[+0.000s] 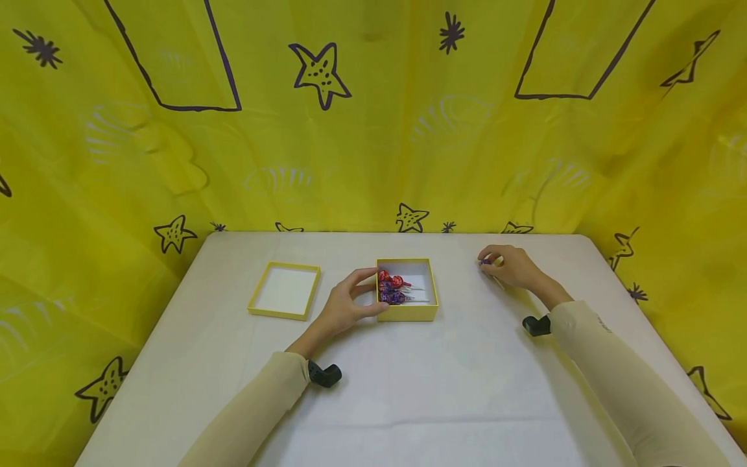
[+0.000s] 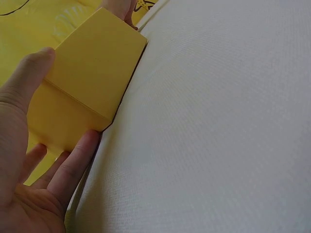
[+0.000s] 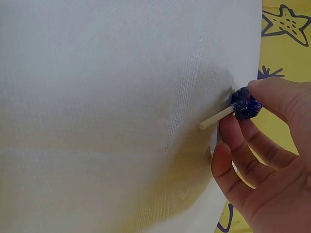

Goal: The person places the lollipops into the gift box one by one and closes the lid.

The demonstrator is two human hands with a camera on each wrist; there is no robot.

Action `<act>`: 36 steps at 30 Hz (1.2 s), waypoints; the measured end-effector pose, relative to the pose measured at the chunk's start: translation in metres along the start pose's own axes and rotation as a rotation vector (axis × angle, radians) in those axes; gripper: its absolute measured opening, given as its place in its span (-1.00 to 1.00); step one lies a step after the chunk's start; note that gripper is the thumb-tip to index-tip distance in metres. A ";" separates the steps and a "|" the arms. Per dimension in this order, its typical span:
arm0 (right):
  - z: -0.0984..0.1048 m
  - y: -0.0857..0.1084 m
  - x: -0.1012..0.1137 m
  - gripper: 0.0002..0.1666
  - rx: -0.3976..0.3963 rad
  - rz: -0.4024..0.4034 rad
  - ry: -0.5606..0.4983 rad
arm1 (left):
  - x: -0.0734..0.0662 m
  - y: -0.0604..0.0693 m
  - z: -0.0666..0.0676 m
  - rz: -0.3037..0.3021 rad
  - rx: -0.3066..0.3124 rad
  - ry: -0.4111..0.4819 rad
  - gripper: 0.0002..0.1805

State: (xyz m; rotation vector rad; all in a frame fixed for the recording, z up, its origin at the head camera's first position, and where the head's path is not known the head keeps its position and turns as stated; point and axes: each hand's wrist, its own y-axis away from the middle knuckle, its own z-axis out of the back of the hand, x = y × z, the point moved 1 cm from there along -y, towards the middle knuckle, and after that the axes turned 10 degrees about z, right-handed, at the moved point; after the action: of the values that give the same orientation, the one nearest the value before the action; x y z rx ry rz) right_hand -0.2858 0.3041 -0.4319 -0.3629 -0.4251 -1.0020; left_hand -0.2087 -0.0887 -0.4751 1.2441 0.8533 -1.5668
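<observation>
A yellow open box (image 1: 407, 314) with a white inside stands near the middle of the table. Several lollipops (image 1: 392, 297) in red and purple wrappers lie in its left part, their white sticks pointing right. My left hand (image 1: 344, 308) grips the box from its left side, thumb at the near corner and fingers along the left wall (image 2: 73, 116). Off to the right of the box, my right hand (image 1: 509, 266) pinches a purple-wrapped lollipop (image 3: 247, 103) by its head between thumb and fingers. Its pale stick sticks out toward the table.
Left of the box lies a shallow yellow-rimmed lid (image 1: 278, 316), its white inside facing up. A white cloth covers the table (image 1: 408, 389). Behind and at both sides hangs a yellow curtain (image 1: 373, 143) with drawn stars. A dark wrist device (image 1: 324, 374) sits at each sleeve.
</observation>
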 end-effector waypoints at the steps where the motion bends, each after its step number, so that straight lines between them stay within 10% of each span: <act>1: 0.000 0.000 0.000 -0.78 0.002 -0.003 -0.001 | 0.000 0.000 0.000 -0.001 0.000 0.003 -0.15; 21: 0.010 -0.003 0.005 -0.79 0.054 0.081 0.001 | -0.003 0.001 0.000 0.028 0.025 0.008 -0.11; 36: 0.047 -0.008 0.055 -0.79 0.108 0.193 0.025 | -0.030 0.014 0.001 0.020 0.043 0.041 -0.14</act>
State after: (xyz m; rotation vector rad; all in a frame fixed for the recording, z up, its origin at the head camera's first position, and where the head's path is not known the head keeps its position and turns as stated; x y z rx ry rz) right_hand -0.2754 0.2824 -0.3627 -0.2876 -0.4117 -0.7918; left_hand -0.1936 -0.0871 -0.4452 1.3154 0.8343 -1.5561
